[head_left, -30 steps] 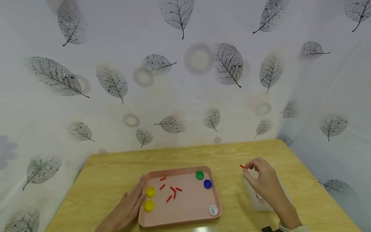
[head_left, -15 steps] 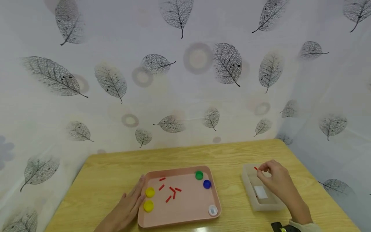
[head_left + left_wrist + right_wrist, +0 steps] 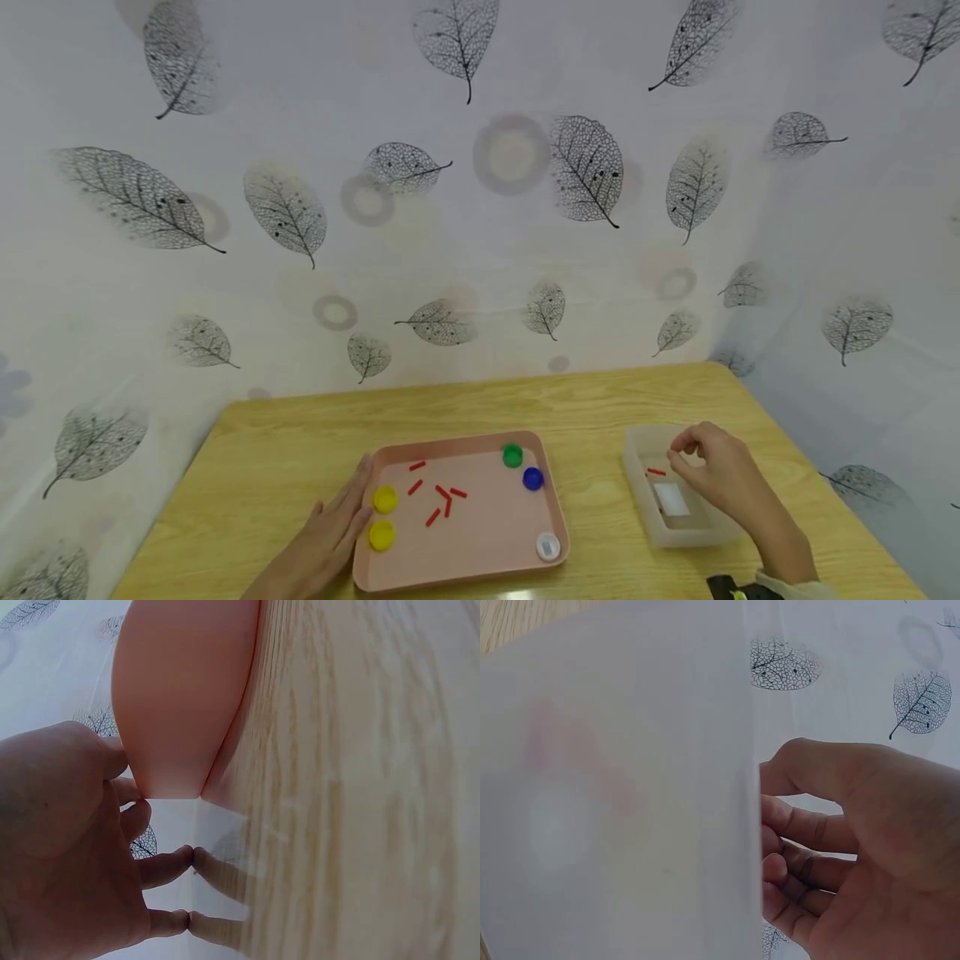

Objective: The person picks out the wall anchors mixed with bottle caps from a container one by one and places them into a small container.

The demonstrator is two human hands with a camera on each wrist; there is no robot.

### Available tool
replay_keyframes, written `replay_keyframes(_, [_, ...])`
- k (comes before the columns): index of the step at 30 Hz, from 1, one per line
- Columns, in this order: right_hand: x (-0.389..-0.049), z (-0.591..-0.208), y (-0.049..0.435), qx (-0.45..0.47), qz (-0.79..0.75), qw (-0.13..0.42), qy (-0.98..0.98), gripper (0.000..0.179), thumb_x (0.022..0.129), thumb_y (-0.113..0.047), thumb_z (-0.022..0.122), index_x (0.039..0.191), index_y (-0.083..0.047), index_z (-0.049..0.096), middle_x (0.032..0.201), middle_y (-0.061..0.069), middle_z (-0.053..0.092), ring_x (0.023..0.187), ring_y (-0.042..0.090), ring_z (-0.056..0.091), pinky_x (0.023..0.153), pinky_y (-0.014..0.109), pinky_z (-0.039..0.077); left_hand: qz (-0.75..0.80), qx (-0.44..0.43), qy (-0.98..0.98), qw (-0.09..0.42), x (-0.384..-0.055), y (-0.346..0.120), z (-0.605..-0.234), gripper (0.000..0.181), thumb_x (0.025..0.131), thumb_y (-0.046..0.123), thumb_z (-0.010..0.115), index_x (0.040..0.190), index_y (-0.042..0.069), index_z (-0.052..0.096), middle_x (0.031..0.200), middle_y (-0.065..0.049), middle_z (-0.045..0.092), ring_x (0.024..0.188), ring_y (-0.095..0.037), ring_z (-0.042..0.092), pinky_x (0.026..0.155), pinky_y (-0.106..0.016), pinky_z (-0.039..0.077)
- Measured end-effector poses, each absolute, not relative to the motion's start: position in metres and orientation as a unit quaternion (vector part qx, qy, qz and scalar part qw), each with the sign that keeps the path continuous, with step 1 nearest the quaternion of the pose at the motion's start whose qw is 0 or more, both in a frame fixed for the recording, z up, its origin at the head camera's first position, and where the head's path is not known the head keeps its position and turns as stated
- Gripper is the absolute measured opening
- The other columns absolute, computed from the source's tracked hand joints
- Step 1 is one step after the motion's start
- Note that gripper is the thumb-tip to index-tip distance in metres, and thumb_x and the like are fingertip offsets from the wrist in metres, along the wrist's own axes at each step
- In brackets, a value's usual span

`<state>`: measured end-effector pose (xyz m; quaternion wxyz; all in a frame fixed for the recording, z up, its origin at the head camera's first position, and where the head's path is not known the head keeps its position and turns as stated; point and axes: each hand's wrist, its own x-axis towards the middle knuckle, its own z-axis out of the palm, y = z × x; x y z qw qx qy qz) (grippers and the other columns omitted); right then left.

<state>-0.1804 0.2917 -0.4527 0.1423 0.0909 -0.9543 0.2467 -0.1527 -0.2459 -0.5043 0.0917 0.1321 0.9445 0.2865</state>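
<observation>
Flat along the left side of a pink tray [image 3: 472,546], my left hand [image 3: 322,537] touches its rim with extended fingers. The left wrist view shows those fingers by the tray's outer wall [image 3: 180,697]. Over a translucent white box [image 3: 663,536], my right hand [image 3: 716,471] is bent with thumb and index tips close together and nothing visible between them. Just below these tips, a short red stick [image 3: 656,472] lies inside the box beside a white rectangular piece [image 3: 671,499]. In the right wrist view the box wall [image 3: 630,825] hides the fingertips.
Several red sticks [image 3: 433,517] lie scattered in the tray. Two yellow caps [image 3: 382,535] sit at its left, a green cap [image 3: 512,455] and a blue cap [image 3: 533,478] at its upper right, a white cap [image 3: 548,547] at its lower right. A leaf-patterned curtain [image 3: 450,250] stands behind the table.
My right hand has moved right over the box and let go of the red stick, which now lies inside. The left hand has stayed at the tray.
</observation>
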Motion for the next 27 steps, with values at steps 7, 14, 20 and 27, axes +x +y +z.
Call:
replay_keyframes(7, [-0.186,-0.45,0.29,0.108,0.249,0.169,-0.948,0.01,0.085,-0.005,0.079,0.086,-0.01,0.071,0.085,0.001,0.062,0.077,0.022,0.057,0.065,0.035,0.049,0.278,0.11,0.949,0.101,-0.154,-0.243,-0.506,0.067,0.112,0.051,0.026,0.167,0.024,-0.002,0.171,0.0,0.003,0.153,-0.036,0.023,0.11,-0.081,0.009])
replay_keyframes(14, [-0.186,-0.447,0.277,0.119,0.267,0.163,-0.942,0.013,0.085,-0.005,0.08,0.086,-0.012,0.07,0.084,-0.002,0.06,0.078,0.02,0.057,0.068,0.036,0.053,0.28,0.113,0.948,0.095,-0.154,-0.241,-0.503,0.066,0.112,0.049,0.026,0.167,0.023,-0.001,0.171,-0.001,0.003,0.153,-0.036,0.023,0.11,-0.081,0.009])
replay_keyframes(20, [-0.186,-0.451,0.26,0.155,0.27,0.204,-0.928,0.019,0.081,-0.003,0.084,0.086,-0.014,0.07,0.084,-0.005,0.06,0.076,0.014,0.055,0.065,0.033,0.052,0.273,0.129,0.951,0.073,-0.154,-0.24,-0.502,0.064,0.114,0.044,0.027,0.167,0.021,0.001,0.172,-0.002,0.005,0.153,-0.035,0.025,0.109,-0.081,0.013])
replay_keyframes(27, [-0.189,-0.461,0.231,0.207,0.285,0.238,-0.905,0.026,0.076,0.002,0.086,0.086,-0.015,0.068,0.086,-0.007,0.059,0.078,0.013,0.055,0.065,0.029,0.054,0.275,0.135,0.95,0.062,-0.153,-0.241,-0.506,0.063,0.114,0.04,0.03,0.167,0.019,0.004,0.172,-0.003,0.007,0.151,-0.034,0.028,0.108,-0.082,0.015])
